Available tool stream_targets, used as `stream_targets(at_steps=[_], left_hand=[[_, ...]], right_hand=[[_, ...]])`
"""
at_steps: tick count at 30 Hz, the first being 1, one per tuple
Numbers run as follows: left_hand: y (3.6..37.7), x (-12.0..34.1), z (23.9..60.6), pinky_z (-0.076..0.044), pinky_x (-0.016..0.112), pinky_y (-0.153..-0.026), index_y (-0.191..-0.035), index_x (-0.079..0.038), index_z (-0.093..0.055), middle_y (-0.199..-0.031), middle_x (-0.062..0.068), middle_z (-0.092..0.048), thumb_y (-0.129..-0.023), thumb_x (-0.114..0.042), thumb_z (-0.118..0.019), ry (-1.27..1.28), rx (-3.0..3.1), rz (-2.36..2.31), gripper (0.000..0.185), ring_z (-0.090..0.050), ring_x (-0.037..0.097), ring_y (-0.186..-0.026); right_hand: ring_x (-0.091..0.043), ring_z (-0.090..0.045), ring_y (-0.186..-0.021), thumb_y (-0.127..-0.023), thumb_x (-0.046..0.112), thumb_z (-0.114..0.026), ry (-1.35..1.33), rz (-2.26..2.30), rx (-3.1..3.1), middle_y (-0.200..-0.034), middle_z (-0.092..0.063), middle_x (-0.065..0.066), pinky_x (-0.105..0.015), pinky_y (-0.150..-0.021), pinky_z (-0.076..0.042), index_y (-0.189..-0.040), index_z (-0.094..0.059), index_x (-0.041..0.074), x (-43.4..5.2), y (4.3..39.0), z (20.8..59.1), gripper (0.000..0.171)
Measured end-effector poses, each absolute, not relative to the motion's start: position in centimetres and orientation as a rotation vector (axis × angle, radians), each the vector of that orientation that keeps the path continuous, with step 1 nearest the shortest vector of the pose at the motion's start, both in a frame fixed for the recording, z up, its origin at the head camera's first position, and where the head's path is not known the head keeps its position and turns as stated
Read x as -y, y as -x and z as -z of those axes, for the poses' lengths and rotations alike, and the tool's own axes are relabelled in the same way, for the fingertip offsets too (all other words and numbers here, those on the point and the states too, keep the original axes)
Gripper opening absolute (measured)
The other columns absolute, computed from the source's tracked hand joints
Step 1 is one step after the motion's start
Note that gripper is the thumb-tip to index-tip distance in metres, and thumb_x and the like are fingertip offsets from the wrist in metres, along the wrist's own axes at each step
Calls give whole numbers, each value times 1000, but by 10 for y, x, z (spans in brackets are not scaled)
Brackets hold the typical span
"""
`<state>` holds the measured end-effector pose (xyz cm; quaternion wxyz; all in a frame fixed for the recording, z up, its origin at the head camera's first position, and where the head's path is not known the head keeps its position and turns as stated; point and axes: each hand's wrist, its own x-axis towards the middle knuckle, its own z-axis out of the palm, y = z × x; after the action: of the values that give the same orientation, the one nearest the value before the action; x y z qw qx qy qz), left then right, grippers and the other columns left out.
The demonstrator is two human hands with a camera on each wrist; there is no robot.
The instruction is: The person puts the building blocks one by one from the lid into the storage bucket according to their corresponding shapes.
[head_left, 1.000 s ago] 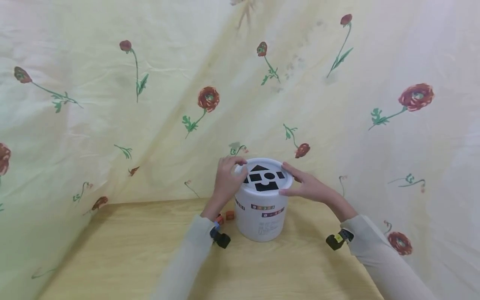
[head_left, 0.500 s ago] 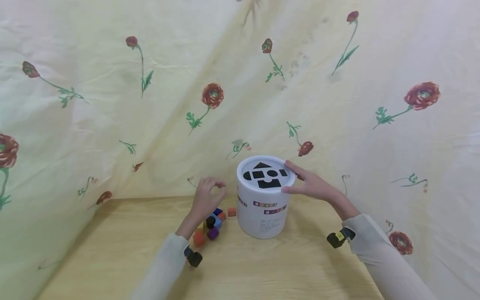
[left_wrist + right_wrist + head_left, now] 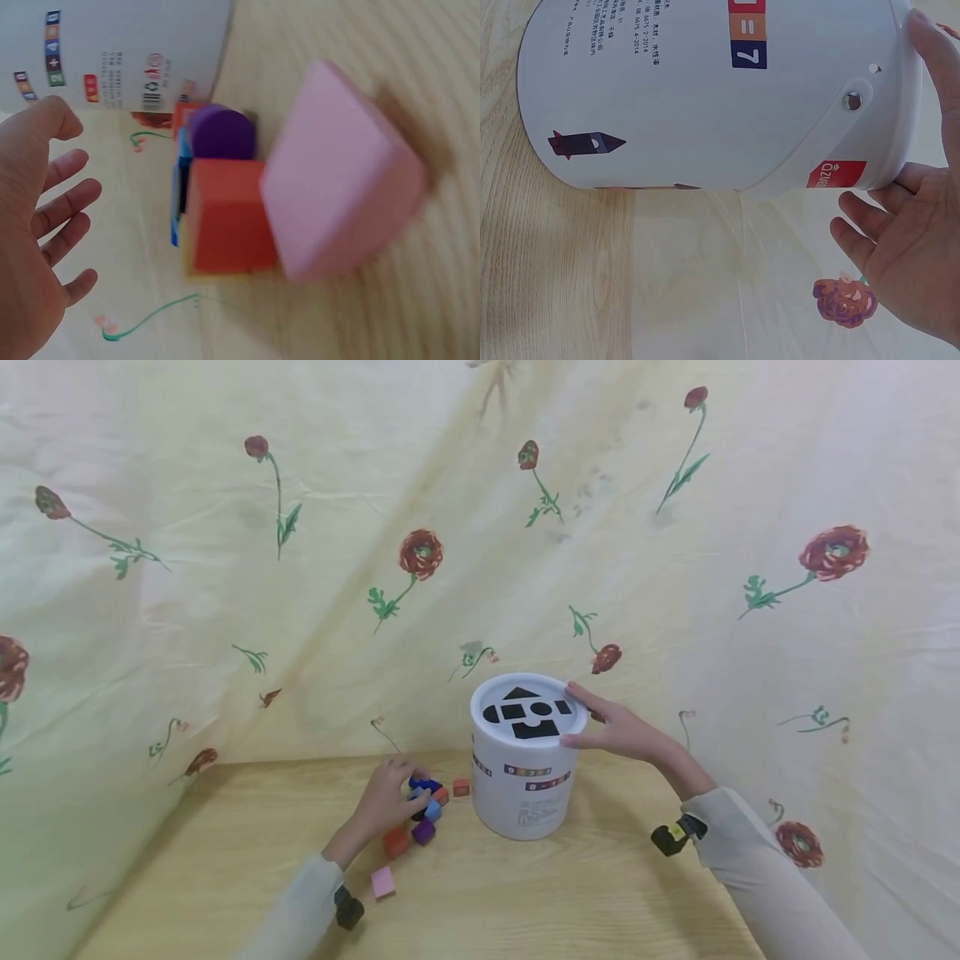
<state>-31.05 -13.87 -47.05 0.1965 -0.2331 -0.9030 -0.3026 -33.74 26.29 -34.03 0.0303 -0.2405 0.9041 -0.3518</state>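
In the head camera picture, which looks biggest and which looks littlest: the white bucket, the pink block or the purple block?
1. The white bucket, by far the biggest.
2. The pink block.
3. The purple block.
The pink block looks only slightly bigger than the purple one, and it lies nearer the camera, so those two may really be close in size.

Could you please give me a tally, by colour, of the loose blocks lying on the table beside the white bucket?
Counted in the head view; the left hand may hide others.
Pink block: 1
Red block: 1
Purple block: 1
Light blue block: 1
Dark blue block: 1
Orange blocks: 2
Total: 7 visible
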Motion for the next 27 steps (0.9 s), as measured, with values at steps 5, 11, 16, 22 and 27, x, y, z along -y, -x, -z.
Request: stream_targets(at_steps=[5,11,16,22,27], left_hand=[[306,144,479,-47,45,-87,-96,-11,-73,-95,2,-68,-76,-24,-84,749,2548,641,26,-54,21,-95],[303,146,482,-44,53,-95,-88,-13,-70,-93,1,-67,-72,-32,-87,795,2622,472,30,-50,20,-92],[303,144,484,-42,59,-104,-86,-16,-68,-96,-1,-67,-72,-40,-88,797,2683,354,34,-52,21,-97],[302,141,486,-41,60,-104,-82,-19,-66,-91,-4,-63,-73,-50,-84,875,2676,187,37,-54,24,-101],[302,140,491,-42,59,-103,-79,-18,-63,-90,-2,-63,-70,-50,-85,908,2631,123,40,-56,27,-103]], right_hand=[[-48,-22,-153,-90,44,-76,733,1080,-2791,-170,-17,-16,-67,-118,-25,-164,-16,13,-264,337,340,100],[-47,-21,-154,-90,44,-75,728,1074,-2793,-170,-17,-16,-66,-118,-25,-164,-17,13,-263,338,340,100],[-47,-22,-153,-90,45,-75,731,1071,-2790,-170,-18,-15,-66,-118,-25,-164,-17,14,-263,340,341,100],[-46,-23,-153,-91,44,-74,744,1067,-2788,-170,-19,-15,-66,-118,-26,-164,-18,15,-264,341,342,97],[-45,-23,-154,-90,45,-75,744,1064,-2788,-170,-19,-15,-65,-119,-26,-164,-18,15,-264,342,342,98]])
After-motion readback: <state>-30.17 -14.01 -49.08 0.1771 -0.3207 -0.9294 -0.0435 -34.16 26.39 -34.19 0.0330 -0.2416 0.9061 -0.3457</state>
